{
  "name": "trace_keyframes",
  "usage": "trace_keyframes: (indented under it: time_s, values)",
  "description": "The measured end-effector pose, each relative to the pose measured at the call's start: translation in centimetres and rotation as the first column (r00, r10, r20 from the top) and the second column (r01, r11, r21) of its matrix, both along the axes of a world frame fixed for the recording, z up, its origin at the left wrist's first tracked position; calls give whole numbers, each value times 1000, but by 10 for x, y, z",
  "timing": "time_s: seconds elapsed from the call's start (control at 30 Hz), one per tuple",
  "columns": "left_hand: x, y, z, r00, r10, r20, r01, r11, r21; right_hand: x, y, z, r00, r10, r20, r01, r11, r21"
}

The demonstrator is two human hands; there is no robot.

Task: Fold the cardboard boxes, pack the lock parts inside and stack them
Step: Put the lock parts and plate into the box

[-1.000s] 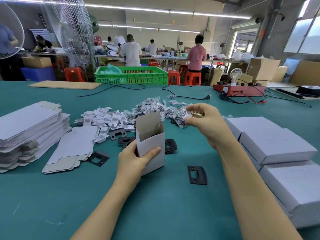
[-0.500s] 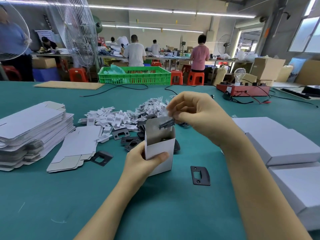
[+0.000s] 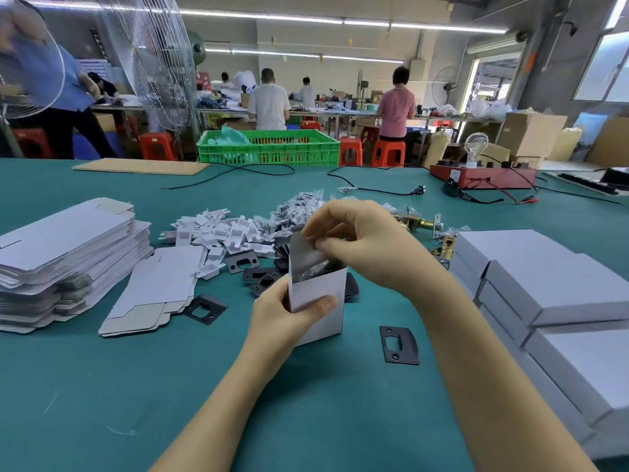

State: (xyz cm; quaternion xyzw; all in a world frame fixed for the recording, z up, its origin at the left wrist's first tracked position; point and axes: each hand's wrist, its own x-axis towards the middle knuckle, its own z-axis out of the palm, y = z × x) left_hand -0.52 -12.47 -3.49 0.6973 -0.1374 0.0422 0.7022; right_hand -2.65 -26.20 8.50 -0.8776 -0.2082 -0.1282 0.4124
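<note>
Head view shows a small upright white cardboard box standing open-topped on the teal table, near the middle of the frame. The left hand grips its near left corner, thumb curled across the front face and fingers behind. Above the open mouth, the right hand pinches a clear plastic bag of small dark lock parts between thumb and fingertips, the bag hanging partly inside the box against its raised back flap.

Just right of the box a black metal strike plate lies flat on the table. Behind the box more black plates lie scattered, one of them touching a flat unfolded white box blank. Beyond these sit a heap of small white plastic inserts and a pile of clear bagged parts. A brass latch bolt lies beyond the right hand.

At the far left a tall stack of flat white box blanks rests on the table; along the right edge folded white boxes are stacked in layers. Further back stand a green plastic crate, a flat brown cardboard sheet, black cables and a red box with a light bulb. People work at benches in the background.
</note>
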Motion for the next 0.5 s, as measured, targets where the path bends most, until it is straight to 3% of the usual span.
trace_keyframes:
  time_s: [0.27,0.5]
  values:
    - [4,1,-5,999,-27,-22,25,997,-75,12,-16,-7,988,-142,-61,152,963,223]
    - [6,-1,-3,998,-46,-45,38,987,-155,25,-23,-30,930,-242,-277,345,836,427]
